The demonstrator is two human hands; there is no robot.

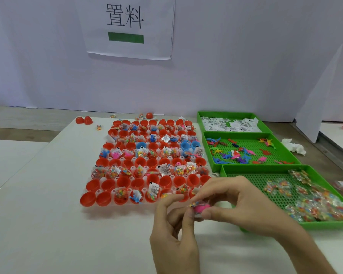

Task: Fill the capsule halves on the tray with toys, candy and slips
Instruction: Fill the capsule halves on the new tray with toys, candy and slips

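— Pink toy [202,208]: where?
— Pinched between the fingers [189,218] of left hand [173,240] and right hand [244,200], over the bench [48,224], just off the near right corner of the tray [111,208].
— Fingers wide?
— Narrow, curled, tips closed on it.
— Beyond?
— Red capsule halves [105,184], many filled; green bins [201,123] to the right.

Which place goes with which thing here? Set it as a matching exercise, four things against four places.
Things
1. paper slips
2. toy figures
3. candy bags
4. pink toy

Places
A. pinched between the left hand and right hand
B. farthest green bin
C. nearest green bin
D. middle green bin

Pairs: 1-B, 2-D, 3-C, 4-A
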